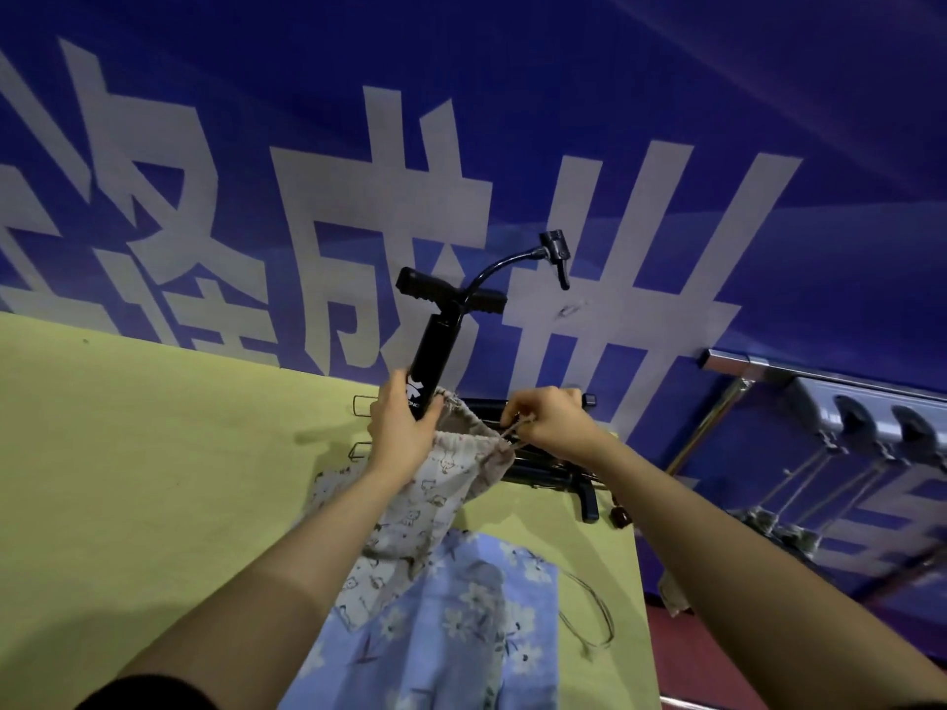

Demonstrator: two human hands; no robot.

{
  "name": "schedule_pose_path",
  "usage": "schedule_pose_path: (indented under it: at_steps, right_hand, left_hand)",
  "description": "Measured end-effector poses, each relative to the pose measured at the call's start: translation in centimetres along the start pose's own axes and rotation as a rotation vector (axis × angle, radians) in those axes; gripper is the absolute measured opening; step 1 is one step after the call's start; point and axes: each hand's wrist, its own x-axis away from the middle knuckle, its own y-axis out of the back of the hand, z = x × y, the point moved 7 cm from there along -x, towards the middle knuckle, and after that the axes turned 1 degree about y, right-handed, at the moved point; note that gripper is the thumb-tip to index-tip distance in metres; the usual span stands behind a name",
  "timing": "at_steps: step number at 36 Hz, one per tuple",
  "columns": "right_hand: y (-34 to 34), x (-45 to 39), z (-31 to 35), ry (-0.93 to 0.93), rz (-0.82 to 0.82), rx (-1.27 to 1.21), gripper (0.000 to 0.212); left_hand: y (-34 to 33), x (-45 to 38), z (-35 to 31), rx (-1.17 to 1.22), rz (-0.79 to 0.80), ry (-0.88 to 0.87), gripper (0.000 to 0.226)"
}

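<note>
A black hand pump with a T-handle and a curved hose stands upright, its lower end inside a beige drawstring bag printed with small animals. My left hand grips the pump barrel at the bag's mouth. My right hand pinches the bag's drawstring at the right side of the gathered opening. The bag hangs down over the yellow-green table.
A blue floral drawstring bag lies on the table near me, its cord looping right. More black pumps lie behind the hands. A blue banner wall with white characters stands behind the table. Metal racks are at right.
</note>
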Motion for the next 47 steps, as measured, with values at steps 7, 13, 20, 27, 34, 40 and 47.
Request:
schedule_pose_path:
  at_steps: [7,13,20,27,34,40,47]
  right_hand:
    - [1.8,0.5,0.0,-0.111,-0.288,-0.649,0.009]
    - [2.4,0.2,3.3,-0.056,-0.308,-0.859,0.032]
    - [2.1,-2.0,3.0,-0.230,-0.374,-0.929,0.066]
    - [2.0,-2.9,3.4,-0.210,-0.315,-0.869,0.043]
    - [2.0,-2.6,4.4,-0.088,-0.355,-0.844,0.023]
    - [0.7,-2.3,4.3,-0.095,-0.347,-0.806,0.030]
    - [1.4,-2.3,4.8,-0.065,-0.352,-0.790,0.025]
  left_hand:
    - [-0.5,0.9,0.2,-0.037,0.041,0.005,0.039]
    - [-0.7,1.4,0.0,-0.035,0.096,-0.014,0.043]
    - [-0.8,1.8,0.1,0.035,0.095,0.019,0.041]
    - [-0.7,1.3,0.2,0.094,0.150,0.030,0.035]
    - [0.6,0.8,-1.3,0.229,0.108,0.066,0.060]
    - [5.4,-0.7,-4.7,0.181,-0.277,-0.041,0.081]
    - [3.6,-2.5,-5.5,-0.418,0.025,-0.252,0.050]
